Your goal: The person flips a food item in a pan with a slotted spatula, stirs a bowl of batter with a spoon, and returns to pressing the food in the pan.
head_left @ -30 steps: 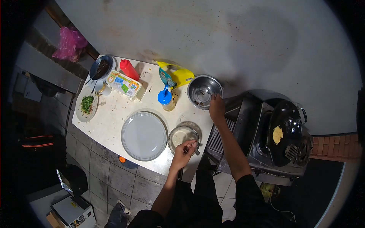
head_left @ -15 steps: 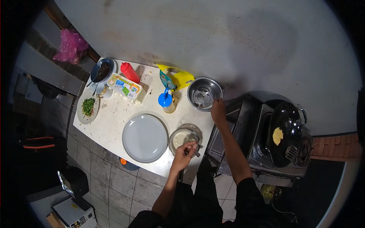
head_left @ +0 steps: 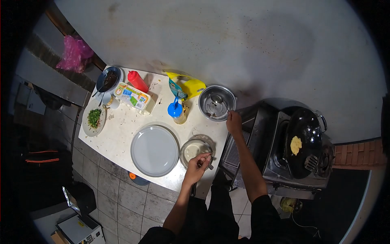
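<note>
My left hand [head_left: 196,170] is closed in a pinch over a round bowl of pale batter [head_left: 191,151]. A grey metal utensil [head_left: 210,163] shows at its fingertips, mostly hidden. My right hand [head_left: 234,123] grips the handle of a metal spoon [head_left: 218,99], whose head is inside the steel bowl [head_left: 202,110]. A few small dark bits lie at the bottom of that bowl. Left of the batter stands a stack of grey plates [head_left: 154,150]. Behind it is a blue-capped bottle [head_left: 176,110].
A black wok [head_left: 302,126] on the stove [head_left: 276,171] holds a yellow piece of food [head_left: 296,145] and a slotted spatula [head_left: 311,162]. Along the table are a yellow bag [head_left: 193,88], red squeeze bottle [head_left: 137,81], egg carton [head_left: 132,97] and plate of chopped greens [head_left: 94,119].
The spoon in the steel bowl has come into clearer view, its head raised toward the far side. My right hand has shifted slightly nearer to me. My left hand stays over the batter.
</note>
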`<state>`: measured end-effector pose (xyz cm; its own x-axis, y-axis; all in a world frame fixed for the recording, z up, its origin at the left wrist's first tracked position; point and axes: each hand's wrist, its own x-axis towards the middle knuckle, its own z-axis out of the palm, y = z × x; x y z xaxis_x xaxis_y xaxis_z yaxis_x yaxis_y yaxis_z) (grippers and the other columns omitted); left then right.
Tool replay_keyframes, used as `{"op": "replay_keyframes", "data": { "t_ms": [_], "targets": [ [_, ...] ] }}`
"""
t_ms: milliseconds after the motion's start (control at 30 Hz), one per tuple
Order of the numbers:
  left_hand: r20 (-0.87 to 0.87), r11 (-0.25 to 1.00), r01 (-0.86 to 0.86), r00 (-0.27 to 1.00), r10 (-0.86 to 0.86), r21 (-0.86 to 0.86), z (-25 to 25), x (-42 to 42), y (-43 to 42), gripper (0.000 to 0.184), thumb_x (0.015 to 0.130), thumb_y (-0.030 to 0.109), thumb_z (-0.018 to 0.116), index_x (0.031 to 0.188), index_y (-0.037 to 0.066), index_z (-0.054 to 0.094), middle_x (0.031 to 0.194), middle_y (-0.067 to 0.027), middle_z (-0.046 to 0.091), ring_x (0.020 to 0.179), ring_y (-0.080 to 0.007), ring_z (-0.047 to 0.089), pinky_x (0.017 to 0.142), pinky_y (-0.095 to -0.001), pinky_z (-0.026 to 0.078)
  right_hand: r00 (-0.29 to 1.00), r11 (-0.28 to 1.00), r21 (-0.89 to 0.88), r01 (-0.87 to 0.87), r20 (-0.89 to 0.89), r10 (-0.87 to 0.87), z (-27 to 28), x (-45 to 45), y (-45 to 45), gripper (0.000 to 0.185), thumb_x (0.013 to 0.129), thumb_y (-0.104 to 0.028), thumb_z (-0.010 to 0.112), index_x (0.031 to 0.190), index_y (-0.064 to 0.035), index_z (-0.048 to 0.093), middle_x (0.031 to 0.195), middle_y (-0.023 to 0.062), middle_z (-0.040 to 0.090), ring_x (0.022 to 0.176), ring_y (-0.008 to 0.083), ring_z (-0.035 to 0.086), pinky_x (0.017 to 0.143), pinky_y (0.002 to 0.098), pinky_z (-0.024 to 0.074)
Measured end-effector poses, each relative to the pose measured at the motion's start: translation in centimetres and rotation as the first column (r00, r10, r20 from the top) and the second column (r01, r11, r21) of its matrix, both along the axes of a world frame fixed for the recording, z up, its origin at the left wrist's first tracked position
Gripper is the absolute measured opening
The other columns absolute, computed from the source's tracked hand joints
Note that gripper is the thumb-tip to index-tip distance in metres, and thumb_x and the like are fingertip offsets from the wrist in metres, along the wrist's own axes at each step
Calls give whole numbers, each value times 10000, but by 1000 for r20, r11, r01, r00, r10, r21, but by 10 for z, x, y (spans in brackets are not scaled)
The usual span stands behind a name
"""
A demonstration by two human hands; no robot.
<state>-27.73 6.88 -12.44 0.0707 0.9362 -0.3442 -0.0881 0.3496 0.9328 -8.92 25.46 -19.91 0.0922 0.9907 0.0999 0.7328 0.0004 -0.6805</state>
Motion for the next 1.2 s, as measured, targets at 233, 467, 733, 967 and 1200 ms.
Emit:
{"op": "replay_keyframes", "data": {
  "t_ms": [233,467,733,967,1200],
  "targets": [
    [19,1000,-2,1000,2,3,3,-1,-1,239,964,159,611,1127,-12,646,652,91,453,570,3,354,499,-180,274,991,999,41,-28,131,23,-9,-6,-12,185,905,-121,567,1022,21,557,997,235,572,923,424,579,801,503,464],
    [-5,1000,4,1000,-4,-11,5,-4,-1,242,964,161,611,1129,-13,642,677,89,478,583,4,375,514,-172,294,906,986,120,-117,420,57,-5,-11,-15,172,859,-117,622,970,-9,546,1012,187,541,964,375,522,827,506,421],
    [-9,999,34,999,-34,15,12,-3,4,260,963,157,611,1142,-30,626,673,72,512,591,-6,414,531,-179,325,909,987,63,-151,401,113,7,-7,-10,255,867,-184,646,1036,-3,584,1089,185,519,1026,367,513,892,485,417],
    [-6,999,44,999,-44,-1,18,1,2,274,965,173,613,1146,-33,625,699,37,574,615,-21,489,558,-186,368,972,989,64,-135,203,120,7,-4,-17,253,857,-157,657,1045,-7,578,1088,207,512,1042,395,521,887,485,440],
    [-16,998,63,998,-63,-24,13,6,0,282,963,172,615,1157,-32,621,723,4,611,666,-61,590,619,-202,443,985,996,-54,-65,154,73,13,-6,-25,192,906,-96,567,1054,11,508,988,271,549,861,468,605,726,522,499]
  ]
}}
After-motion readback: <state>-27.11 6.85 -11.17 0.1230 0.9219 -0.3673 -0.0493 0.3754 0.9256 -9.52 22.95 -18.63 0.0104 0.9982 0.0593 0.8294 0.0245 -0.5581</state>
